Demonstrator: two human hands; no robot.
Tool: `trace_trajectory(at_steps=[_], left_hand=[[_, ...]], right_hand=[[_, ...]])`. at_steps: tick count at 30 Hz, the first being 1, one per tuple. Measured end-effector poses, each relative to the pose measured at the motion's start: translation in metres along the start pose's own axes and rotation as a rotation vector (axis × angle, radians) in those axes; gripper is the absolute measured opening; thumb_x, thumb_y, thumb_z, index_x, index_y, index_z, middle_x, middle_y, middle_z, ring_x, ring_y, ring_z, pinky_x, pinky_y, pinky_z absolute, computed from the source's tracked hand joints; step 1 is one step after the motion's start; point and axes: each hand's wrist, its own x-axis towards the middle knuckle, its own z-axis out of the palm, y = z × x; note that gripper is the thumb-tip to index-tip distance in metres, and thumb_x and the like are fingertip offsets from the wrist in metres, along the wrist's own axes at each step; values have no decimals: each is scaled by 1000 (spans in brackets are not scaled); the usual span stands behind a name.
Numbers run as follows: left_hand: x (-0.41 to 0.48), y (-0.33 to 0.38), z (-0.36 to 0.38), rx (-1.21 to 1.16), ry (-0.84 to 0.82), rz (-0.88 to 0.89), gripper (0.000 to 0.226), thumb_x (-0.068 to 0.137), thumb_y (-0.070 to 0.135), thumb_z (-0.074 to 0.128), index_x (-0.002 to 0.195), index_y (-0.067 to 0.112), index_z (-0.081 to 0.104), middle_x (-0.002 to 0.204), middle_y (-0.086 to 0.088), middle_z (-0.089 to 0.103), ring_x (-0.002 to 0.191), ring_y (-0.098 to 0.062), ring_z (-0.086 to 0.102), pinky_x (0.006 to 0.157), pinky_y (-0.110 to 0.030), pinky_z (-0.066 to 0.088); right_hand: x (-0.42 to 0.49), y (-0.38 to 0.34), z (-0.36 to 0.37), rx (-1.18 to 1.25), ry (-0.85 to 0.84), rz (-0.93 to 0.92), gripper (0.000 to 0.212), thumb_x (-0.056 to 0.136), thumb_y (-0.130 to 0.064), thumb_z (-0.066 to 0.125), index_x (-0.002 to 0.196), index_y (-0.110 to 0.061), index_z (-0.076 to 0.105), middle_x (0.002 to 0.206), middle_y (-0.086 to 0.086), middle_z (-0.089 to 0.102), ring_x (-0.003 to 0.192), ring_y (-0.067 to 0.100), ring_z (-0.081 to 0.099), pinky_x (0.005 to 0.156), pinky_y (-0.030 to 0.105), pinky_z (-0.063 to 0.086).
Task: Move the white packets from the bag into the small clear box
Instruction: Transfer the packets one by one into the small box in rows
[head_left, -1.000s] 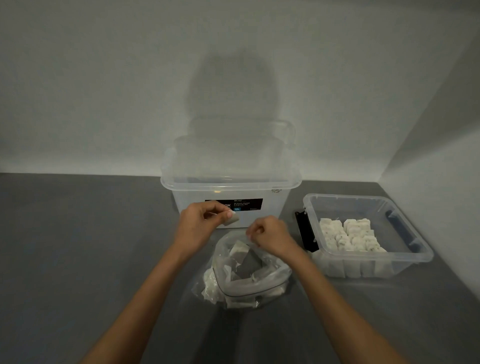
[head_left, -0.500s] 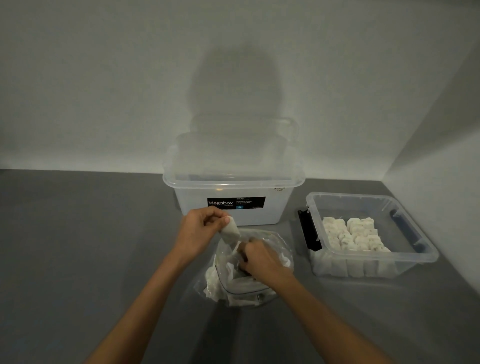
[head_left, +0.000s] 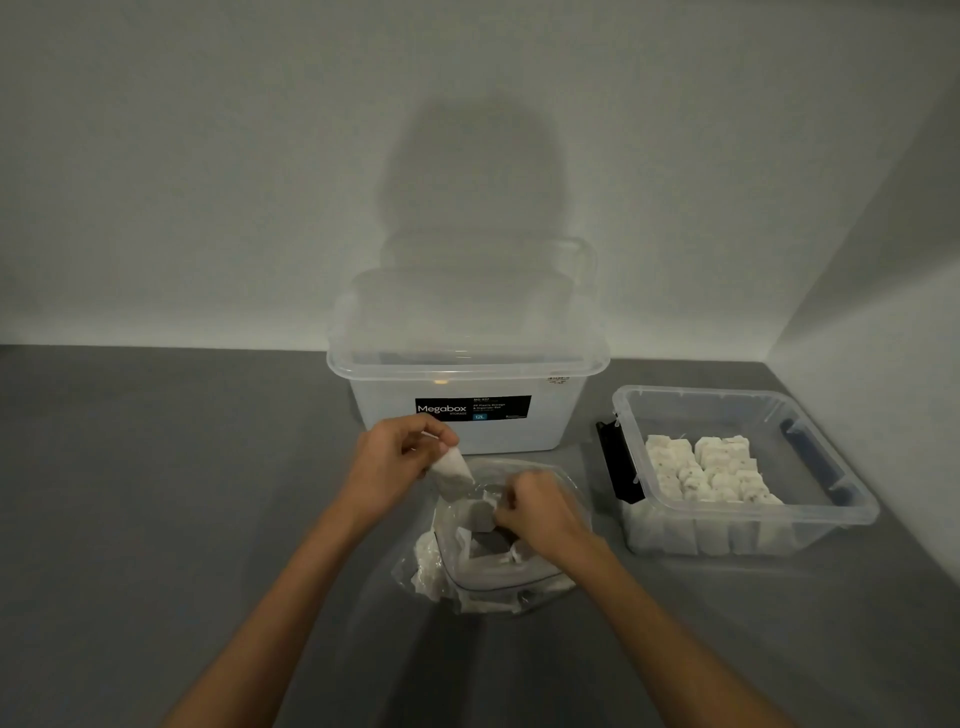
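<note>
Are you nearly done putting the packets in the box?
Not quite. Done: rows of packets fill part of the box. In hand: the left hand pinches one packet over the bag, and the right hand digs inside it; its grip is hidden. Left: more packets lie in the bag.

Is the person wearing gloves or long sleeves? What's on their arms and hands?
No gloves and no sleeves show. The left forearm and the right forearm are bare all the way to the bottom edge of the picture. The left hand and the right hand are bare too. No watch, bracelet or ring can be seen.
</note>
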Motion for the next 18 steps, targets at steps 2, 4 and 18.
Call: trace_trajectory(at_steps=[2, 4, 18], left_hand=[[0, 2, 1, 21, -35, 15, 20, 85, 3, 66, 79, 21, 73, 72, -3, 71, 62, -12, 58, 59, -24, 51], [-1, 4, 5, 55, -72, 30, 22, 85, 2, 66, 78, 22, 73, 76, -2, 71, 63, -16, 61, 59, -20, 53], [-8, 24, 48, 155, -186, 26, 35, 73, 33, 79, 105, 23, 70, 99, 11, 69, 88, -4, 65, 80, -21, 54]], right_hand=[[-5, 4, -16, 155, 43, 71, 18, 80, -19, 65, 73, -3, 68, 73, 11, 68, 66, 18, 62, 65, 32, 53], [-11, 4, -33, 390, 96, 122, 14, 80, -13, 66, 73, -2, 70, 67, 7, 68, 60, 9, 58, 62, 22, 52], [-29, -7, -57, 1128, 46, 298, 12, 85, -12, 68, 89, -1, 71, 65, 6, 64, 52, 11, 54, 46, 21, 45]])
